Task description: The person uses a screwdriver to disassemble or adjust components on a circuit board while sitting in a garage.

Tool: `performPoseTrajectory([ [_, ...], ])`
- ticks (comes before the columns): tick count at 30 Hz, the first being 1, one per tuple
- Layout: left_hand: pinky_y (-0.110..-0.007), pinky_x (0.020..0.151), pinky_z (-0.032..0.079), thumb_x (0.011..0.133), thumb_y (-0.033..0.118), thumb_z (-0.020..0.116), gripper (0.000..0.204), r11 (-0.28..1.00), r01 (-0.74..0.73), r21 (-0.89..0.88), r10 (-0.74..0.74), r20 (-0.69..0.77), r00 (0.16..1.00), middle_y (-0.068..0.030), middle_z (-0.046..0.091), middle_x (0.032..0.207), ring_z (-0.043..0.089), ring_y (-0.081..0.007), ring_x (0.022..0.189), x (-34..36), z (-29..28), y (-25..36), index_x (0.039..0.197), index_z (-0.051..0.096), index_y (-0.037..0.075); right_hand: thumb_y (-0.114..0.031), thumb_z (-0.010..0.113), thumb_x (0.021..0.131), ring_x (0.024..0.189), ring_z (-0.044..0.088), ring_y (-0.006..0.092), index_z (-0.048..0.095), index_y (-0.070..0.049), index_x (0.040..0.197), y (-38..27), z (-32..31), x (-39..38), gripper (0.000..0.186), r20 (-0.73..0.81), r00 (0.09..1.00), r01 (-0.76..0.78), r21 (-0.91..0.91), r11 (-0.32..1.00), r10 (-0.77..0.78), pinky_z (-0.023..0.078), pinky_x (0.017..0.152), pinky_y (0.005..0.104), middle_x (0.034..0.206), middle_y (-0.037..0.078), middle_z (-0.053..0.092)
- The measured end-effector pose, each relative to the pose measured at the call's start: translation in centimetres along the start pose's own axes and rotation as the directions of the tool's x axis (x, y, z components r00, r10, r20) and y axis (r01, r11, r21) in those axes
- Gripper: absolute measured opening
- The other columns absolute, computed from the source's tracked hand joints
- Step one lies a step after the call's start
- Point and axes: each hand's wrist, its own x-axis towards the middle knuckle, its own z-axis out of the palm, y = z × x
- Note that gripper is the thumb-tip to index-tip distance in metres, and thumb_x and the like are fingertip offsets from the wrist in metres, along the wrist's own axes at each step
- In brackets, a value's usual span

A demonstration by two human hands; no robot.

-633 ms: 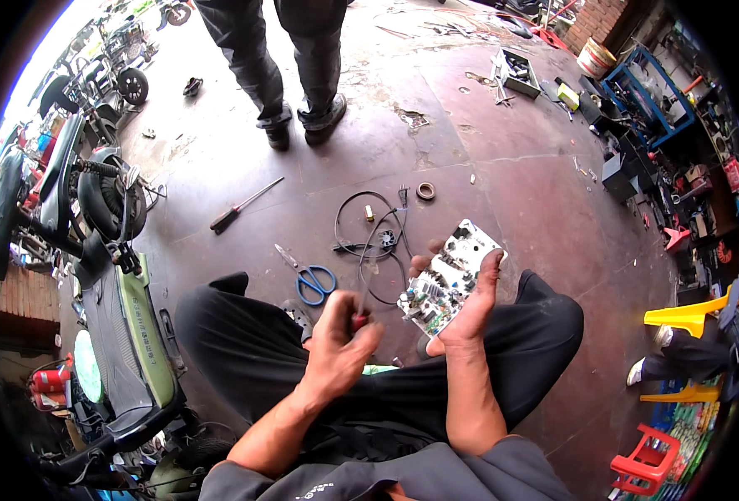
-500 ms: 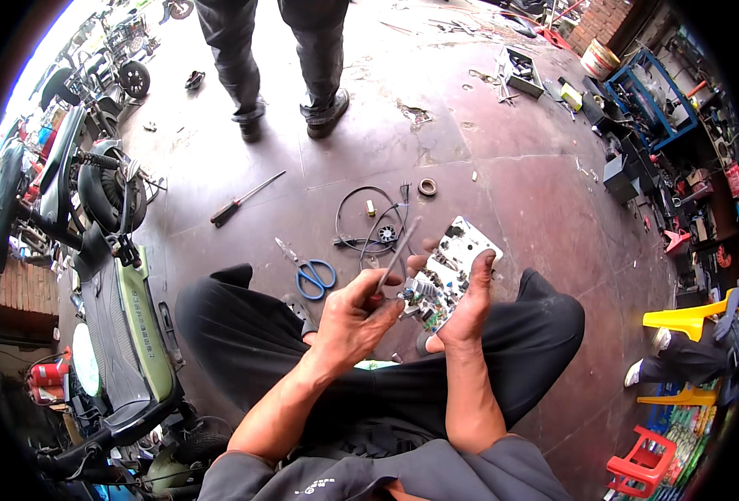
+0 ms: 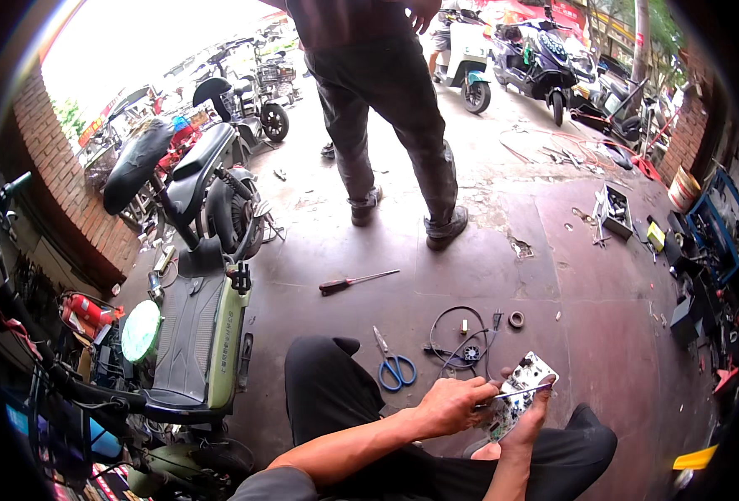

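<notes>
Our left hand (image 3: 453, 407) held one screwdriver (image 3: 513, 394), our right hand (image 3: 534, 417) one circuit board (image 3: 526, 377); at its nine o'clock lay one pair of scissors (image 3: 388, 356), at twelve one ring (image 3: 516, 326).

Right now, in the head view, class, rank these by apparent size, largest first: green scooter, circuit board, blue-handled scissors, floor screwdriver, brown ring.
1. Green scooter
2. Circuit board, partly hidden by the fingers
3. Blue-handled scissors and floor screwdriver: unranked; one is wider, the other thin and long
4. Brown ring
</notes>
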Motion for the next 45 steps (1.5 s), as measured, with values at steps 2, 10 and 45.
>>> performPoseTrajectory([
  [2, -0.041, 0.057, 0.049, 0.081, 0.021, 0.072, 0.028, 0.993, -0.018, -0.113, 0.013, -0.044, 0.999, -0.0079, 0.058, 0.081, 0.062, -0.0314, 0.070, -0.3, 0.1, -0.5, 0.105, 0.063, 0.011, -0.065, 0.044, 0.093, 0.079, 0.067, 0.0259, 0.057, -0.005, 0.116, -0.5, 1.2, -0.5, 0.066, -0.019, 0.999, -0.034, 0.039, 0.999, 0.035, 0.057, 0.067, 0.0389, 0.095, 0.012, 0.066],
  [10, -0.027, 0.077, 0.048, 0.089, 0.012, 0.070, 0.030, 0.509, 0.347, -0.788, -0.204, 0.282, 0.938, -0.0008, 0.063, 0.092, 0.055, -0.0076, 0.088, -0.8, 1.8, -1.4, 0.115, 0.062, 0.001, -0.062, 0.046, 0.094, 0.067, 0.064, 0.0233, 0.060, -0.008, 0.108, -1.4, 1.5, -0.2, 0.058, -0.075, 0.985, -0.144, 0.135, 0.980, 0.155, 0.055, 0.059, 0.0373, 0.086, 0.010, 0.067],
  [45, -0.032, 0.062, 0.049, 0.087, 0.025, 0.072, 0.028, 0.879, 0.152, -0.453, -0.266, -0.200, 0.943, -0.0112, 0.064, 0.083, 0.063, -0.0201, 0.069, -2.2, 1.7, -2.2, 0.105, 0.066, 0.004, -0.024, 0.057, 0.088, 0.078, 0.062, 0.0147, 0.063, -0.001, 0.100, 1.4, 2.6, -2.4, 0.026, -0.049, 0.997, -0.078, -0.275, 0.958, 0.067, 0.050, 0.070, 0.0298, 0.090, 0.004, 0.064],
])
